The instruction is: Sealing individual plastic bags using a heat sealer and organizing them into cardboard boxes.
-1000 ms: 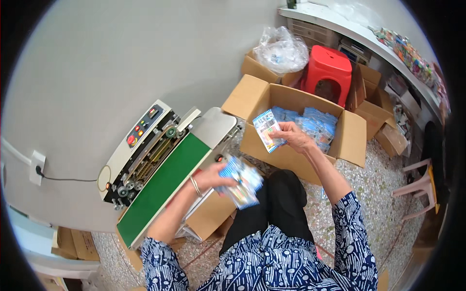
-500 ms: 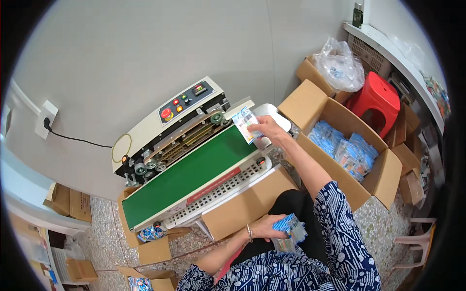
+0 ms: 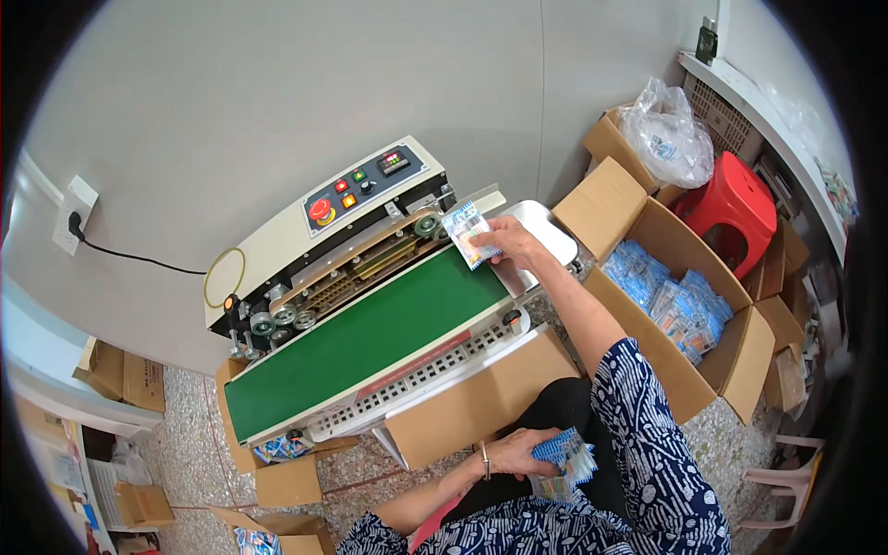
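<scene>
Between the thumb and fingers of my right hand [image 3: 511,241] is a small printed packet [image 3: 469,233] with blue striped edges. It is held at the right end of the band sealing machine [image 3: 324,222], beside the rollers and over the green conveyor belt [image 3: 370,347]. My left hand [image 3: 520,452], with a bracelet at the wrist, rests over my lap. Its fingers are closed on a stack of similar packets [image 3: 566,455], fanned out to the right.
Right of the machine stands an open cardboard box [image 3: 647,370] with many blue packets [image 3: 680,301]. Behind it are a red stool [image 3: 735,203] and a clear plastic bag [image 3: 668,139]. A smaller box with packets [image 3: 282,449] sits under the belt's left end. A black power cord [image 3: 139,263] runs to the wall.
My view has shifted slightly, so the scene sits differently in the picture. My right hand still holds the packet near the rollers, and my left hand keeps its stack.
</scene>
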The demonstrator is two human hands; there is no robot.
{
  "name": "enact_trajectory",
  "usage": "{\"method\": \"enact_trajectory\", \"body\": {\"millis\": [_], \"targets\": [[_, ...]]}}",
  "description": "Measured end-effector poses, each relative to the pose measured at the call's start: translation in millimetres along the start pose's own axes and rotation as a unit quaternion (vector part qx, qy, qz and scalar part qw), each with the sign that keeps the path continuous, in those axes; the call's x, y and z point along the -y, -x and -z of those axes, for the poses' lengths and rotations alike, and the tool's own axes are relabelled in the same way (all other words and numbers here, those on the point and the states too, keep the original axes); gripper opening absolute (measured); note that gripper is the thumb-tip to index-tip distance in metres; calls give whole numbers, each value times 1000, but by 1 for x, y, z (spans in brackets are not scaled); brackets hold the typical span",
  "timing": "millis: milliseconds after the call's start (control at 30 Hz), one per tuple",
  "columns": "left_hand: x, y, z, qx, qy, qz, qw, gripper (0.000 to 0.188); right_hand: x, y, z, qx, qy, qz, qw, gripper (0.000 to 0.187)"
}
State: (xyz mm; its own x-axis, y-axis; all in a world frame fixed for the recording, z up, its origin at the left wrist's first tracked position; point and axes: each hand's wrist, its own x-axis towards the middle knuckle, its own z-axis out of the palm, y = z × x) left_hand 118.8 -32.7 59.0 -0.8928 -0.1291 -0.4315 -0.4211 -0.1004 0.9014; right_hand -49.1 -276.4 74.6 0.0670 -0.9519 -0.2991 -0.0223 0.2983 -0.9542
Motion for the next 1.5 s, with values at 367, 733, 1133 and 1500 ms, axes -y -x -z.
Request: {"method": "enact_trajectory", "body": {"millis": [367,733,1133,1500], "targets": [[-1,-1,9,2,6,8,1000,67,8,-20,-19,25,12,-7,1000,22],[9,-1,-8,-3,40,19,999,58,-8,21,-74,-171,417,209,868,48],[-33,-26,-2,-29,-92,36,995,71,-70,266,90,-55,158,-21,986,33],[-29,-17,-25,-159,-229,-21,960,71,-118,378,32,-79,186,116,973,66]]}}
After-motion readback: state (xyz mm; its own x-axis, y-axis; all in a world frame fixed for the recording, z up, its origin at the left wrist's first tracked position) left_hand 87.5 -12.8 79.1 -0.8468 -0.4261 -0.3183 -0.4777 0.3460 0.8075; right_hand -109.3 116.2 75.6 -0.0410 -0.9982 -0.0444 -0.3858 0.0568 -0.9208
